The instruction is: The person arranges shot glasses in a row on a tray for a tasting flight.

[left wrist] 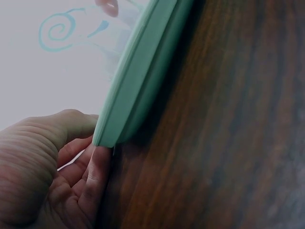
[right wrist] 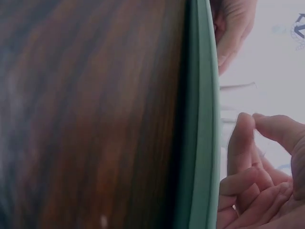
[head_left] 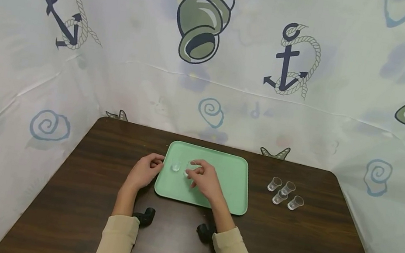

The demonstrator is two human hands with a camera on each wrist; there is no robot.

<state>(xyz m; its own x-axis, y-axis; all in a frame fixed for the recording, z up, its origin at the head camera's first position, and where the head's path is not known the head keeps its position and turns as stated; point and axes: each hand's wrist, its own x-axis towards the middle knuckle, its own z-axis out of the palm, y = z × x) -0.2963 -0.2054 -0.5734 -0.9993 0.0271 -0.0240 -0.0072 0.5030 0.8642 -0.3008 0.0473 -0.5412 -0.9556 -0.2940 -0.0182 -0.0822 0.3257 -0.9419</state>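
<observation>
A light green tray (head_left: 215, 168) lies on the table. At its left edge is my left hand (head_left: 145, 172); in the left wrist view the thumb (left wrist: 71, 125) and fingers hold the tray's rim (left wrist: 119, 105) between them. Over the left part of the tray, my right hand (head_left: 205, 180) holds a small clear cup (head_left: 189, 167) between thumb and fingers, which partly cover it. Just left of that cup, another small clear cup (head_left: 176, 166) stands on the tray. The right wrist view shows the right thumb and index fingertips close together, the held cup mostly hidden.
Several small clear cups (head_left: 280, 196) stand in a group on the dark wooden table (head_left: 287, 246), right of the tray. A white cloth (head_left: 244, 62) printed with shells and anchors hangs behind and beside the table.
</observation>
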